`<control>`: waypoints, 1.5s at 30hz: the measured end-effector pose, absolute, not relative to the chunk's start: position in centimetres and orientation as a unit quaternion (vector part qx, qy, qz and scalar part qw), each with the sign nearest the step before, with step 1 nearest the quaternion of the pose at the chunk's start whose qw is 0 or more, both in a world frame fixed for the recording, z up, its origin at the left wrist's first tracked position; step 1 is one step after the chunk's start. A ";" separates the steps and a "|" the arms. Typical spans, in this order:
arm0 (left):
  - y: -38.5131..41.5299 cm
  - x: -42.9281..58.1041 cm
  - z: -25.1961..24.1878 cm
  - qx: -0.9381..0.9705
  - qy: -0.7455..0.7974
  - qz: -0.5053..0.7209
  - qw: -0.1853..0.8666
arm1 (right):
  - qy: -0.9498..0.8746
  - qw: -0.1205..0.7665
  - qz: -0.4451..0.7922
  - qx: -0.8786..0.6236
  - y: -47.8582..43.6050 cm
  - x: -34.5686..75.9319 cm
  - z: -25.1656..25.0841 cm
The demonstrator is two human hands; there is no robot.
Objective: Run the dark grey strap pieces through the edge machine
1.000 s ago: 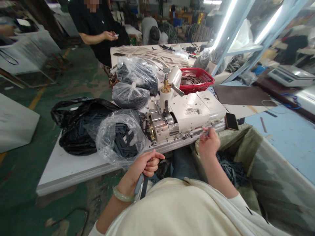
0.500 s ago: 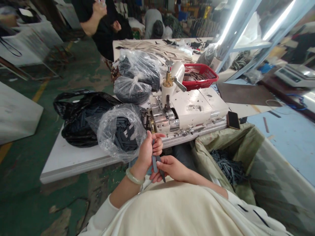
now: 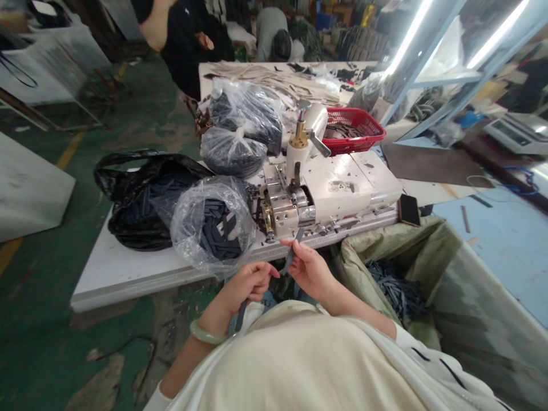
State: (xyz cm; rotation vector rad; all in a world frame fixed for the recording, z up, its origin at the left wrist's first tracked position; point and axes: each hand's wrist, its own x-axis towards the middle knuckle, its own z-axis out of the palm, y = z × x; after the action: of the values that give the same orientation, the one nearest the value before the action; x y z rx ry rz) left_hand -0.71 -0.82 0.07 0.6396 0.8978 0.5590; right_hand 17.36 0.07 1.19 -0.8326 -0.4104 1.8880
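Note:
Between the thumb and fingers of my right hand [image 3: 311, 270] is a dark grey strip [image 3: 290, 258], pointing up toward the machine. My left hand [image 3: 252, 282] is curled, with another dark strip [image 3: 241, 315] hanging below its palm; its index finger points at the right hand's strip. Just beyond my hands stands a cream bench machine [image 3: 342, 185] with metal rollers and a brass-collared post. Left of it, a clear plastic bag [image 3: 182, 234] gapes around a pile of dark strips [image 3: 218, 231].
A black plastic bag [image 3: 128, 228] of strips lies on the table's left. Tied clear bags [image 3: 233, 151] and a red basket [image 3: 379, 136] sit behind. A phone [image 3: 409, 210] rests at the table's right edge, above a cloth-lined bin [image 3: 445, 245]. A person [image 3: 188, 45] stands across.
My hands have moved apart. The right hand has risen with its strip turned upward, while the left has shifted left and down with a strip. The view has tilted slightly.

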 end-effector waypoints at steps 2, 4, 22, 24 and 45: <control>-1.4 0.0 0.3 0.297 0.385 0.262 0.834 | -0.162 0.500 0.783 -0.333 0.7 17.5 1.3; -1.6 0.4 0.8 0.293 0.369 0.272 0.839 | -0.160 0.495 0.792 -0.319 0.8 17.5 1.3; -0.6 -0.1 2.4 0.440 0.498 0.454 0.594 | -0.239 0.438 0.802 -0.329 -0.9 18.4 0.7; -0.3 -0.2 2.7 0.441 0.498 0.481 0.571 | -0.231 0.404 0.835 -0.294 -1.1 18.6 0.9; 4.8 1.6 4.4 0.524 0.509 0.355 0.583 | -0.335 0.311 0.839 -0.295 0.3 19.2 0.9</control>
State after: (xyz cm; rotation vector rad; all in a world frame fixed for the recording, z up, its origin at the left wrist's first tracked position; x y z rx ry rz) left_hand 1.57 4.85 4.41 1.2241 1.1884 0.8289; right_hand 19.22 0.31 0.93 -0.7799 -0.8850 2.2156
